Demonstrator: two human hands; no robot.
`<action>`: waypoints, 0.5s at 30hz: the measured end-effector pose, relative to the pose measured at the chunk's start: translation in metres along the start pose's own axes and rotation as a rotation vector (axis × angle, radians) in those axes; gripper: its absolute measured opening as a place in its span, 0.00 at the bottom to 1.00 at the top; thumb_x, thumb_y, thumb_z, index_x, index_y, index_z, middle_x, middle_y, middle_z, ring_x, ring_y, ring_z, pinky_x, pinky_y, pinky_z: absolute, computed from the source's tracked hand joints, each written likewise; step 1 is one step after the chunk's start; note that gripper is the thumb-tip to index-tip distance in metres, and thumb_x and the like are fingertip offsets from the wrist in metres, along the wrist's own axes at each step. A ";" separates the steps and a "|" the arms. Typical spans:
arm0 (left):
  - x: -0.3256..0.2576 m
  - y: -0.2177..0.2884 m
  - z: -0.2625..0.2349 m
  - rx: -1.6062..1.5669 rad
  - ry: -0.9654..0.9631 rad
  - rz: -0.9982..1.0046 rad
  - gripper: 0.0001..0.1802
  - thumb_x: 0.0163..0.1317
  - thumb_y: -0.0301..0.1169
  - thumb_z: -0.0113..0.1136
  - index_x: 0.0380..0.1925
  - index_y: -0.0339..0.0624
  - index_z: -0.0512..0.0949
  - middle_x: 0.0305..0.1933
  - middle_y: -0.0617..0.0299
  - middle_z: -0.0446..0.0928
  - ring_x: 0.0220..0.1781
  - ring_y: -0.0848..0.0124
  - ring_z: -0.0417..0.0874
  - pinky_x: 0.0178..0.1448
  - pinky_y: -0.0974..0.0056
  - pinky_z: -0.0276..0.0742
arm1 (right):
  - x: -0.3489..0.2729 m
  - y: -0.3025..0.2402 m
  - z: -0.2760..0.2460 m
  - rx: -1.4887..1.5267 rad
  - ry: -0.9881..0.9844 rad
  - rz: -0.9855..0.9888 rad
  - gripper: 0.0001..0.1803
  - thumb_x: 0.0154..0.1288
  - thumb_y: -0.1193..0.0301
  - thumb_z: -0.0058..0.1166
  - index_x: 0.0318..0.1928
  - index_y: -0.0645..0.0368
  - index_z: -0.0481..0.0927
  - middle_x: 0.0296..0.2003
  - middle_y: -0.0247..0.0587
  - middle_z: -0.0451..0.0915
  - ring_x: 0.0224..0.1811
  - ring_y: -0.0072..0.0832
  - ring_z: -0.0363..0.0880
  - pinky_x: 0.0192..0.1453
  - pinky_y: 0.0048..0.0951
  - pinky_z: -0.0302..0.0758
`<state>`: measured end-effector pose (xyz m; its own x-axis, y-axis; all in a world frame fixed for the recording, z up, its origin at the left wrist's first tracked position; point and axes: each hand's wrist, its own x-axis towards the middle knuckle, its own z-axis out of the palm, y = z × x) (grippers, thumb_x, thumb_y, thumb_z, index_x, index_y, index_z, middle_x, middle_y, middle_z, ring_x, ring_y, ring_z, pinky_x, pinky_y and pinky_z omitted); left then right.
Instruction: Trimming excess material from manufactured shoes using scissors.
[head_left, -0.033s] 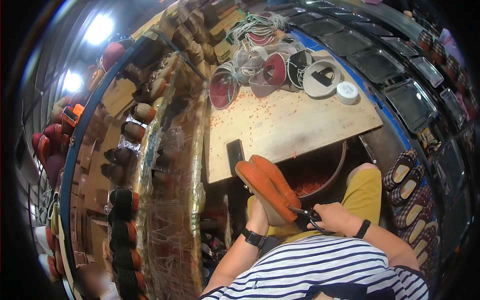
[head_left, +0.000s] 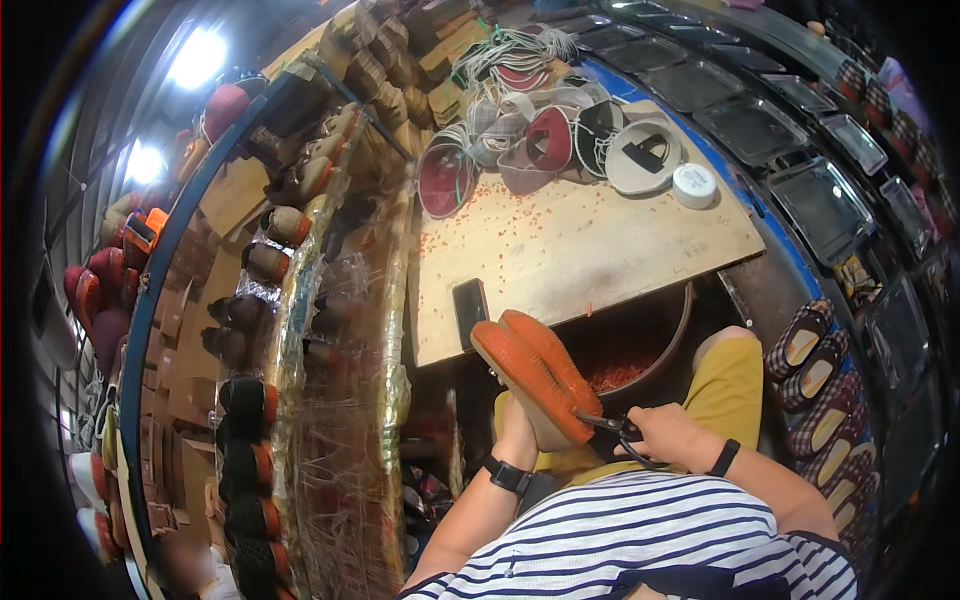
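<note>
My left hand [head_left: 515,425] holds a pair of orange-soled shoes [head_left: 535,370] from below, soles up, tilted toward the wooden board. My right hand [head_left: 672,432] grips black scissors [head_left: 610,425], whose blades touch the near edge of the sole. Both hands are above my lap, over yellow trousers. Just beyond the shoes stands a round basin [head_left: 682,325] with orange trimmings inside.
A wooden board [head_left: 600,240] carries a dark phone [head_left: 470,305], scattered orange scraps, a pile of shoe parts [head_left: 550,140] and a white round tub [head_left: 694,183]. Plastic-wrapped shoe racks [head_left: 250,400] stand at left. Chequered slippers [head_left: 810,350] and dark trays line the right.
</note>
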<state>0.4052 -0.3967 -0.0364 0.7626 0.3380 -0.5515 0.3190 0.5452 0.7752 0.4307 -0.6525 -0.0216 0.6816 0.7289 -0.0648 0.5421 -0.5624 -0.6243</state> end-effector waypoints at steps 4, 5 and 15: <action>0.015 -0.007 -0.008 -0.103 0.006 0.038 0.15 0.70 0.36 0.49 0.46 0.37 0.76 0.45 0.55 0.81 0.41 0.63 0.84 0.44 0.61 0.80 | -0.001 0.006 -0.006 -0.034 0.014 0.087 0.30 0.54 0.42 0.60 0.30 0.60 0.76 0.24 0.47 0.80 0.28 0.46 0.81 0.35 0.42 0.76; 0.021 -0.010 -0.011 -0.120 -0.004 0.078 0.12 0.69 0.33 0.51 0.45 0.37 0.77 0.46 0.55 0.80 0.42 0.62 0.84 0.44 0.61 0.80 | -0.003 0.008 -0.008 -0.036 0.015 0.081 0.30 0.54 0.42 0.60 0.30 0.60 0.76 0.24 0.47 0.80 0.28 0.46 0.81 0.35 0.42 0.76; 0.006 -0.024 0.026 1.612 -0.264 0.592 0.18 0.55 0.38 0.64 0.39 0.36 0.77 0.38 0.48 0.79 0.44 0.51 0.80 0.46 0.53 0.76 | -0.034 0.048 -0.008 -0.048 0.282 0.356 0.26 0.48 0.46 0.67 0.29 0.57 0.77 0.21 0.44 0.79 0.25 0.44 0.80 0.31 0.40 0.75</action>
<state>0.4172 -0.4278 -0.0501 0.9853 -0.0212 -0.1692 0.0548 -0.9003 0.4318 0.4378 -0.7074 -0.0431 0.9331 0.3561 -0.0505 0.2676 -0.7811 -0.5642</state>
